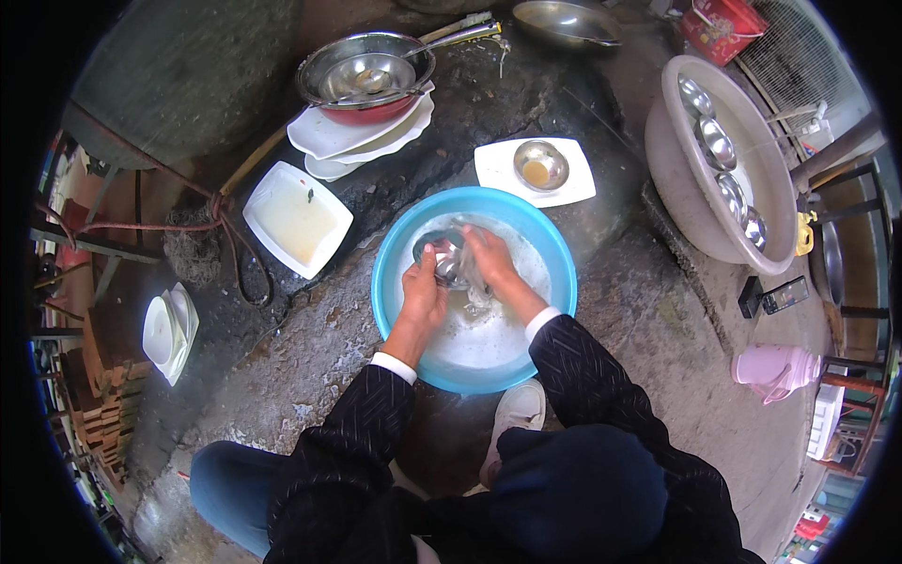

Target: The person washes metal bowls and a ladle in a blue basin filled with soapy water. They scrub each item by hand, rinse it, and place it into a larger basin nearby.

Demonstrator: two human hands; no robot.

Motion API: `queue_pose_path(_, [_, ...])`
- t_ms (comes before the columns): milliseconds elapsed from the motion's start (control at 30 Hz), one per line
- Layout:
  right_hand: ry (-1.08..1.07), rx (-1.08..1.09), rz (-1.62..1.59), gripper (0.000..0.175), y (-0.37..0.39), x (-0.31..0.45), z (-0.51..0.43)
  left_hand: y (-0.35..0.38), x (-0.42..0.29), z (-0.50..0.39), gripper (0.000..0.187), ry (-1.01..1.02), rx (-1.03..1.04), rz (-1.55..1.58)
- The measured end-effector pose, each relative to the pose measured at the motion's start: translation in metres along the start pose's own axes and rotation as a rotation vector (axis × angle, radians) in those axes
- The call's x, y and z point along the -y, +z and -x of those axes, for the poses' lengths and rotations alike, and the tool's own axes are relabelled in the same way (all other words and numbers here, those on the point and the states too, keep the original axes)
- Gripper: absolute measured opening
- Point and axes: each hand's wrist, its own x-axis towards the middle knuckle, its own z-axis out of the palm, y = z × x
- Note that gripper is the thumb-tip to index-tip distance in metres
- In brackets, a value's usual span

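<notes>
A round blue plastic basin (384, 282) of sudsy water stands on the ground in front of me. Over the water, my left hand (424, 285) grips the near rim of a small stainless steel bowl (447, 262), thumb on top. My right hand (491, 262) presses a wet, pale cloth (476, 282) against the bowl's right side, its lower end hanging to the water. Behind the basin, a white rectangular plate (578, 183) carries another steel bowl (541, 166) with brownish liquid in it. To the left lies a square white dish (299, 240) holding cloudy liquid.
Stacked white plates (352, 134) support a red-based steel basin (313, 77) with bowls and a ladle. A large grey tub (662, 162) at right holds several steel bowls (715, 143). Further right are a phone (785, 295) and a pink jug (775, 366). More white dishes (169, 331) stand far left.
</notes>
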Motion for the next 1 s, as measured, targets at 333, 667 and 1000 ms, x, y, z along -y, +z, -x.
queue_pose_path(333, [0.367, -0.317, -0.683, 0.072, 0.034, -0.037, 0.034, 0.019, 0.015, 0.011, 0.031, 0.057, 0.079, 0.065])
queue_pose_path(667, [-0.821, -0.120, 0.589, 0.043, 0.017, 0.009, 0.063, -0.015, 0.025, -0.004, 0.029, -0.067, 0.021, -0.170])
queue_pose_path(1000, [0.126, 0.161, 0.470, 0.045, -0.020, -0.024, -0.015, -0.026, 0.033, 0.003, 0.029, -0.009, 0.060, -0.309])
